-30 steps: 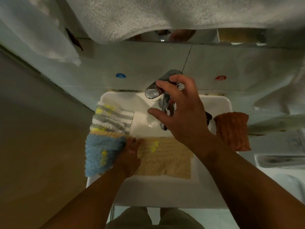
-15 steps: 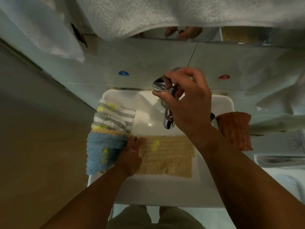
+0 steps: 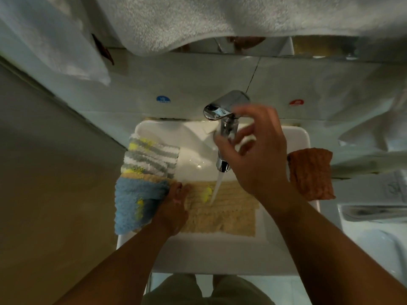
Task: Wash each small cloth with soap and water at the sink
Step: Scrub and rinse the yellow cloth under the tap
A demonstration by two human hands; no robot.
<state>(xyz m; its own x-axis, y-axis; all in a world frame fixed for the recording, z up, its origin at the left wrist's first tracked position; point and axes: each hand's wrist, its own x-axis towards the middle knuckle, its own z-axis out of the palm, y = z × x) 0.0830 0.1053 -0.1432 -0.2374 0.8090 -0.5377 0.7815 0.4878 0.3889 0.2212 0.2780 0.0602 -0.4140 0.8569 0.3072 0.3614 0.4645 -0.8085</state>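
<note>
White sink (image 3: 220,254) seen from above, set against a tiled wall. Chrome faucet (image 3: 226,126) at the back edge, its lever (image 3: 221,107) pointing toward the left. Water (image 3: 217,188) runs from the spout in a thin slanted stream and lands on the beige cloth (image 3: 224,214).

Beige cloth lies flat and spread in the basin, against the front wall. It has a yellow patch (image 3: 207,192) just left of where the stream strikes.

Left edge of the sink: striped cloth (image 3: 149,159), grey, white and yellow, draped over the rim toward the back. Blue cloth (image 3: 134,201) sits in front of it, hanging over the outer side, a yellow mark on it. The two overlap where they meet.

Right edge of the sink: orange cloth (image 3: 310,175) draped over the rim, well apart from the stream.

Left hand (image 3: 174,208) sits at the beige cloth's left edge, just beside the blue cloth. Its fingers (image 3: 176,188) are pressed together and bent down onto the fabric; pinching or only pressing, cannot tell.

Right hand (image 3: 259,159) hovers over the faucet, blurred. Its fingers (image 3: 262,115) are spread and loosely curved, thumb across the front of the spout, fingertips just right of the lever. Contact with the lever cannot be made out.

Wall behind: blue sticker (image 3: 163,99) left of the faucet, red sticker (image 3: 296,102) to the right. A white towel (image 3: 198,23) hangs across the top of the view.
</note>
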